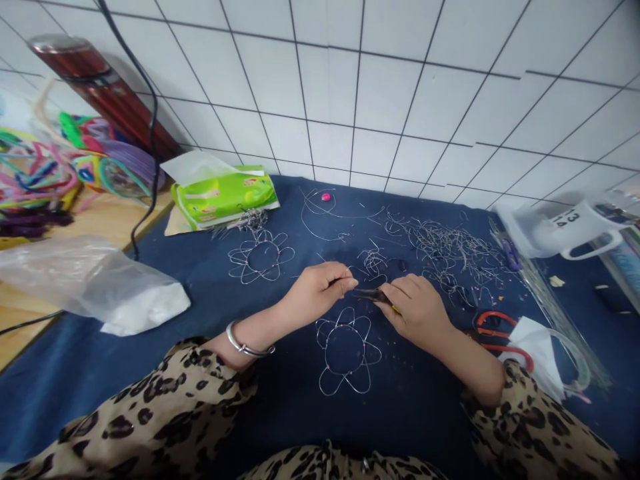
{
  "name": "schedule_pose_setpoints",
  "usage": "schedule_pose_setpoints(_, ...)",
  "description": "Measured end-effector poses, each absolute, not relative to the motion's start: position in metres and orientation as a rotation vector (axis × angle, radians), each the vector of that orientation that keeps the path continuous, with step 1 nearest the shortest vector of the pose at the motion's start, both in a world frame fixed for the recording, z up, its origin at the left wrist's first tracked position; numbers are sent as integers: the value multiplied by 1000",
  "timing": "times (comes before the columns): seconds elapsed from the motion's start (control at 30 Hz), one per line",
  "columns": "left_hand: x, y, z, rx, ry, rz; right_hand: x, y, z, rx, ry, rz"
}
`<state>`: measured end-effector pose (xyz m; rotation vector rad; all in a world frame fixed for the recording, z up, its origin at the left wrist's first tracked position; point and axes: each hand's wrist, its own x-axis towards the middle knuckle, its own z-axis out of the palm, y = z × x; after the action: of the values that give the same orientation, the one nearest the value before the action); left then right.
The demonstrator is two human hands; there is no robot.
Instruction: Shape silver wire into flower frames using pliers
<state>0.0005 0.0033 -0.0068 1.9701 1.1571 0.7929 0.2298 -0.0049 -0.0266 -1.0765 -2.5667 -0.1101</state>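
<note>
My left hand [320, 291] pinches a thin wire, its thumb and forefinger pressed together. Facing it, my right hand [414, 308] is closed round a pair of pliers [370, 293], whose dark jaws point at my left fingertips. Whether the jaws grip the wire cannot be made out. Just below both hands lies a wire flower [345, 328], a ring with looped petals and small pink dots. A second wire flower [261, 258] rests to the left. Beyond my hands is a small bunch of bent wire pieces [374, 260].
A tangle of wire pieces [450, 247] spreads at the back right, near straight wires [555, 307] and a white pitcher [565, 230]. Orange-handled scissors [493, 327] lie right. A green tissue pack [225, 197], a plastic bag [95, 280] and a red thermos [110, 93] are left.
</note>
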Motion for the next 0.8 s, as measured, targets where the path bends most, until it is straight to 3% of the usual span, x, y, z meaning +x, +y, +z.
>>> schedule_pose_setpoints(0.8,0,0,-3,1867,1078,616,228,-9,-23,-986,-2622,-136)
